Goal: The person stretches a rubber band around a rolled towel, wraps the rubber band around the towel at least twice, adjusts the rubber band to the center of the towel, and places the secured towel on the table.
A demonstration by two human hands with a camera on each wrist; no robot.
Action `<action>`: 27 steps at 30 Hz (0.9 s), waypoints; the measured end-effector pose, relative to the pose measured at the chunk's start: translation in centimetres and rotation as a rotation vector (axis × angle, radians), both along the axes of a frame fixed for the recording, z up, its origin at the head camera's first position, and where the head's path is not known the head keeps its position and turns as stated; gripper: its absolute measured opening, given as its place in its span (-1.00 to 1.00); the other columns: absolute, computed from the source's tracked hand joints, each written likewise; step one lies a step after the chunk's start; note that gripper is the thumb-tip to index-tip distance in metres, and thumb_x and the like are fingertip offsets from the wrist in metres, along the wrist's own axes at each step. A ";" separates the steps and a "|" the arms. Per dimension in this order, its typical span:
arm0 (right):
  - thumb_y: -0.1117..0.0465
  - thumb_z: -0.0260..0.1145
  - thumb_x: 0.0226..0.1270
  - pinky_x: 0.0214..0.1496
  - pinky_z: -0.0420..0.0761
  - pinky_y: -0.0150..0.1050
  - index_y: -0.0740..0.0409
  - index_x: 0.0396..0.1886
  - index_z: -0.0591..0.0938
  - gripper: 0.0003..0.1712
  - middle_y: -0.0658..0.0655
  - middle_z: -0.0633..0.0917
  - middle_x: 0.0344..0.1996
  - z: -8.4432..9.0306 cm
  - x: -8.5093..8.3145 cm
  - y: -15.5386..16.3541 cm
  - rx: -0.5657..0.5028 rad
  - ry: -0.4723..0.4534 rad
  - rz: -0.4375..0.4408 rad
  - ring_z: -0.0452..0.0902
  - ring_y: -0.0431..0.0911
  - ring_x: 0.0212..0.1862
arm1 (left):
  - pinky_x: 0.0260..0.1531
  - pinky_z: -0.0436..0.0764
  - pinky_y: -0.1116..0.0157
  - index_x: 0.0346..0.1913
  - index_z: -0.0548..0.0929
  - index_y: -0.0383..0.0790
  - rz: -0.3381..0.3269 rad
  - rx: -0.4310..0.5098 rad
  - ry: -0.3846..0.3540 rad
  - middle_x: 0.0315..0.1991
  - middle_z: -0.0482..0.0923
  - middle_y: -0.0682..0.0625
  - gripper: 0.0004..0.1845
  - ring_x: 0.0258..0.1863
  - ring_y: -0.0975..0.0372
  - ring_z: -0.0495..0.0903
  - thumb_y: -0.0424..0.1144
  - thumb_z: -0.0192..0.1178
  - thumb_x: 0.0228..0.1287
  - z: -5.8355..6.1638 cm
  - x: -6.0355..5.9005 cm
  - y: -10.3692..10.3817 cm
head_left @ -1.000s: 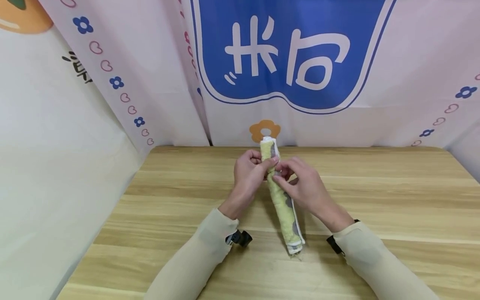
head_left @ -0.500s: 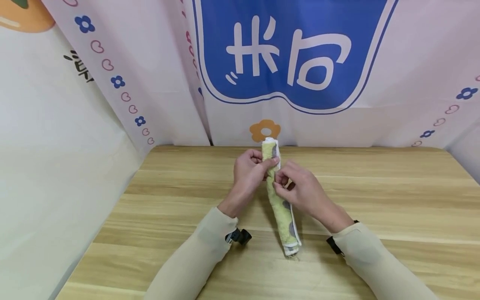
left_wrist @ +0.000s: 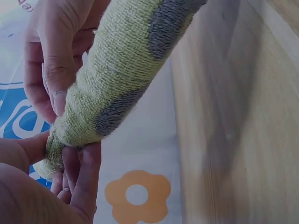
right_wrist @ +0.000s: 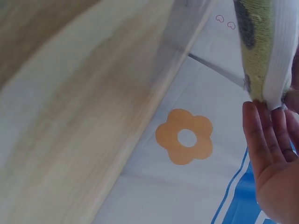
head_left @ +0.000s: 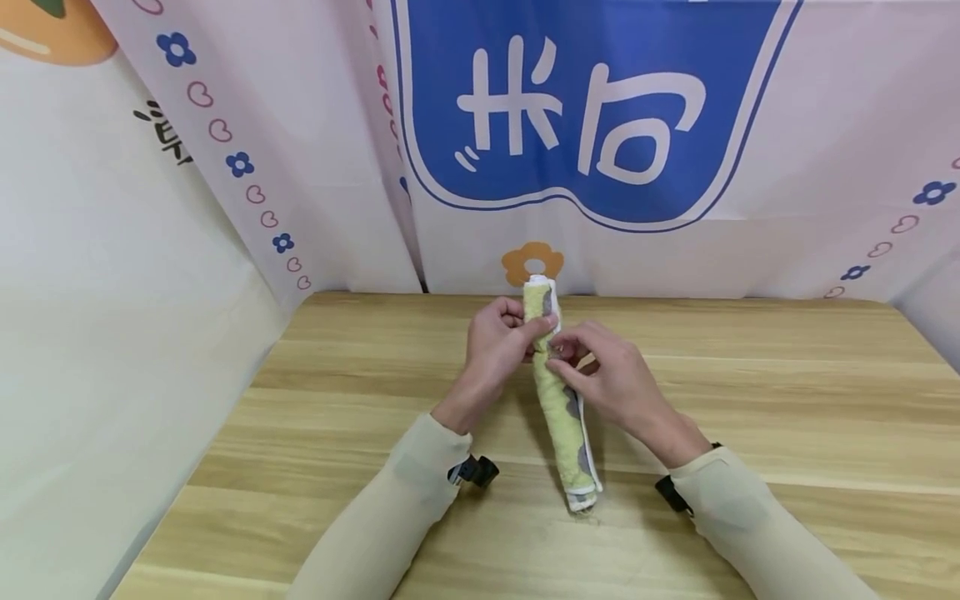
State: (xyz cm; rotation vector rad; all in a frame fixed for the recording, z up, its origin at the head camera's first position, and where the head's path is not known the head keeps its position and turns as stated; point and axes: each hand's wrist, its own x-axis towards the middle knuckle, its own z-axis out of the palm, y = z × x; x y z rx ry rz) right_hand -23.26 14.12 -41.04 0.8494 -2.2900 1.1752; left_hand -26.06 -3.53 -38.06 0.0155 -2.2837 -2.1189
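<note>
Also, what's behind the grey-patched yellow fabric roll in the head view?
Behind the roll: an orange printed flower at its top end, and a light wooden table lower down. Fingers of the left hand reach behind it. Covered: parts of the flower, table and fingers.

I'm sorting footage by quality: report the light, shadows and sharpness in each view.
Head: bright, fairly even light, rolled cloth clear; left wrist: dimmer, the cloth's knit crisp, soft shadow across the tabletop; right wrist: dim, tabletop grain blurred.

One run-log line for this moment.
left hand: grips rolled cloth near far end | right hand: touches cloth, pinch unclear | cloth: over wooden table, near-end contact unclear
</note>
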 end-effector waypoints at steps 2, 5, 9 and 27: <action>0.45 0.58 0.25 -0.33 0.74 -0.38 0.26 -0.10 0.73 -0.74 0.07 0.70 -0.28 -0.1 0.0 0.1 0.002 0.037 0.000 0.69 -0.10 -0.27 | -0.42 0.79 0.19 -0.13 0.60 -0.34 0.008 0.016 -0.007 -0.38 0.66 -0.09 -0.69 -0.55 0.21 0.64 -0.29 0.54 0.27 0.0 -0.1 0.1; 0.46 0.59 0.24 -0.31 0.71 -0.46 0.28 -0.14 0.77 -0.78 0.07 0.71 -0.28 -0.2 -0.1 0.1 0.006 0.114 -0.001 0.72 -0.10 -0.30 | -0.40 0.80 0.17 -0.12 0.60 -0.35 0.028 0.050 -0.021 -0.37 0.69 -0.11 -0.69 -0.55 0.22 0.65 -0.28 0.53 0.29 -0.1 -0.2 0.1; 0.49 0.59 0.21 -0.30 0.69 -0.50 0.29 -0.20 0.79 -0.81 0.09 0.73 -0.28 -0.2 -0.2 0.2 -0.012 0.170 0.010 0.75 -0.10 -0.34 | -0.39 0.79 0.19 -0.10 0.60 -0.36 0.035 0.095 -0.037 -0.35 0.71 -0.13 -0.67 -0.54 0.22 0.65 -0.27 0.53 0.30 -0.2 -0.3 0.1; 0.51 0.44 0.19 -0.48 0.64 -0.33 0.08 -0.40 0.65 -0.76 -0.09 0.56 -0.49 0.3 -0.4 0.8 -0.016 -0.064 0.089 0.50 -0.20 -0.44 | -0.43 0.76 0.21 -0.14 0.62 -0.32 -0.035 -0.026 -0.001 -0.37 0.70 -0.09 -0.70 -0.52 0.22 0.63 -0.29 0.55 0.26 0.4 0.4 0.8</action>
